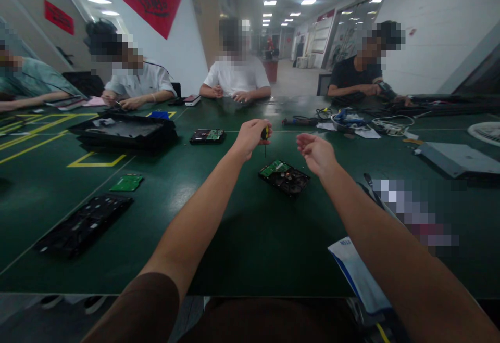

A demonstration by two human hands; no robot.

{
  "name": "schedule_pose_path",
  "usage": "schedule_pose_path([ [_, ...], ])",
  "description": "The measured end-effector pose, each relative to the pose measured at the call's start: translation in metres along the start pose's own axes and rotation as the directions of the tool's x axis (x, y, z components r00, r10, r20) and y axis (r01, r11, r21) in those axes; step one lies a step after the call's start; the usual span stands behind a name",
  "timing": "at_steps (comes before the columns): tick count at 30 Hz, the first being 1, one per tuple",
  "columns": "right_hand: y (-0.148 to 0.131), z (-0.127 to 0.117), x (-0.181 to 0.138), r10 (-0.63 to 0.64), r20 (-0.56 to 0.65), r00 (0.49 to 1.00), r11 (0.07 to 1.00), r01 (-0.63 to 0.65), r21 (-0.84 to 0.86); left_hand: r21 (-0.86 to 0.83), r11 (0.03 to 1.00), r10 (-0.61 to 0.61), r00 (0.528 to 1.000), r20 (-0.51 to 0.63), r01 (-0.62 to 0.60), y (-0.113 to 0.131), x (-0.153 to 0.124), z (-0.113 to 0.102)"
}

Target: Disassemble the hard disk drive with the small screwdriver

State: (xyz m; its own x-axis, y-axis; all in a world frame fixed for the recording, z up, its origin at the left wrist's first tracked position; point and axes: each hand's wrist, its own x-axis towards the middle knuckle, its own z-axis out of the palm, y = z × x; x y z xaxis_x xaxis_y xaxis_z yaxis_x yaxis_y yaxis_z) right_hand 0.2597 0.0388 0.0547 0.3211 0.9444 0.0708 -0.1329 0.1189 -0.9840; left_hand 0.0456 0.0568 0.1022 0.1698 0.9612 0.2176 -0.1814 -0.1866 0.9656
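My left hand (250, 137) is raised over the green table (250, 249) and closed round a small screwdriver (264, 136) with a yellow and black handle, tip pointing down. Just below and right of it lies a hard drive (284, 176) with its green circuit board facing up. My right hand (317, 153) hovers to the right of the drive, fingers curled loosely together; I cannot make out anything in them.
A second hard drive (207, 136) lies farther back. A black tray (124, 130), a loose green board (126, 182) and a black frame (84, 223) sit on the left. Cables and tools (351, 122) lie at the back right. Several people sit around the table.
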Motion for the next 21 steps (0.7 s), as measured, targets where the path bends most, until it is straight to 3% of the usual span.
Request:
schedule_pose_path([
  [3, -0.007, -0.006, 0.009, 0.067, -0.332, 0.941, 0.968, 0.020, 0.252, -0.002, 1.000, 0.001, 1.000, -0.001, -0.001, -0.001, -0.001, 0.000],
  [5, -0.011, -0.010, 0.012, 0.098, -0.420, 0.902, 0.943, 0.051, 0.330, -0.003, 1.000, -0.005, 1.000, -0.003, 0.005, -0.001, -0.001, 0.001],
  [10, -0.014, -0.013, 0.007, 0.095, -0.355, 0.930, 0.879, 0.089, 0.468, 0.004, 1.000, 0.010, 1.000, -0.005, -0.010, 0.001, -0.003, 0.003],
  [12, -0.011, -0.011, 0.002, 0.030, -0.328, 0.944, 0.902, 0.115, 0.415, 0.005, 1.000, 0.025, 1.000, -0.004, -0.025, 0.003, -0.003, 0.004],
  [14, -0.007, -0.008, -0.006, -0.103, -0.299, 0.949, 0.954, 0.179, 0.240, 0.005, 0.999, 0.034, 0.999, -0.003, -0.034, 0.004, -0.004, 0.005],
  [16, -0.003, -0.005, -0.018, -0.263, -0.196, 0.945, 0.963, 0.244, -0.115, 0.006, 0.999, 0.035, 0.999, -0.007, -0.035, 0.005, -0.004, 0.006],
  [17, -0.002, -0.003, -0.026, -0.317, -0.053, 0.947, 0.905, 0.286, -0.315, 0.007, 0.999, 0.033, 0.999, -0.009, -0.033, 0.005, -0.004, 0.006],
  [19, -0.001, 0.000, -0.042, -0.306, 0.271, 0.913, 0.680, 0.409, -0.609, 0.007, 1.000, 0.030, 1.000, -0.007, -0.029, 0.005, -0.004, 0.006],
  [21, 0.001, 0.002, -0.059, -0.223, 0.489, 0.843, 0.438, 0.535, -0.722, 0.007, 1.000, 0.030, 1.000, -0.002, -0.030, 0.004, -0.003, 0.005],
])
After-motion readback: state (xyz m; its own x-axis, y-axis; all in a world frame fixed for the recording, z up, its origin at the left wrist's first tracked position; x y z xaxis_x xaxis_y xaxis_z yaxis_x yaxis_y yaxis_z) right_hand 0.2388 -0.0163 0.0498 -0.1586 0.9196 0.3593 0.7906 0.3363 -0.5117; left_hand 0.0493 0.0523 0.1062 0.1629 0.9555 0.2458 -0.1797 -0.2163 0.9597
